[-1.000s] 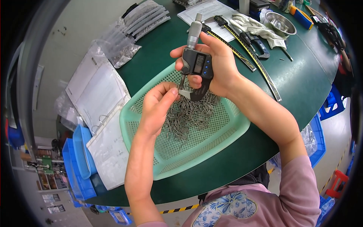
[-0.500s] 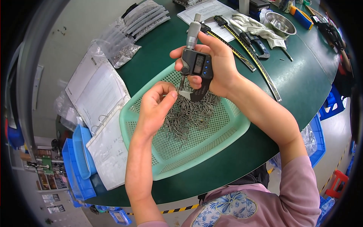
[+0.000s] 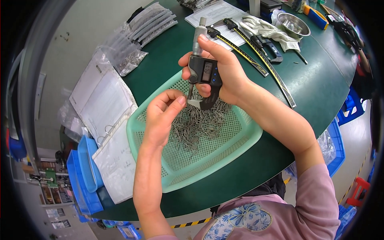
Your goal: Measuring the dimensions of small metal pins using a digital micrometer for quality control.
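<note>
My right hand (image 3: 228,66) is wrapped round a digital micrometer (image 3: 205,82), a dark frame with a small display, blue buttons and a silver thimble pointing up and away. Its thumb lies along the thimble. Thumb and forefinger of my left hand (image 3: 162,116) pinch a small metal pin at the micrometer's jaws; the fingertips hide most of it. Both hands are over a pale green perforated plastic basket (image 3: 212,172), in which many short metal pins (image 3: 200,124) lie in a loose heap.
Left of the basket lies an open ring binder (image 3: 114,156), with blue trays (image 3: 82,180) beside it. Bagged parts (image 3: 148,26) lie at the far left. Beyond the basket are calipers (image 3: 264,60), white gloves (image 3: 270,32), another micrometer (image 3: 270,50) and a metal bowl (image 3: 306,30).
Both hands and the micrometer have shifted slightly left in the picture, partly with the whole view. The reading on the display has changed. Both grips stay the same.
</note>
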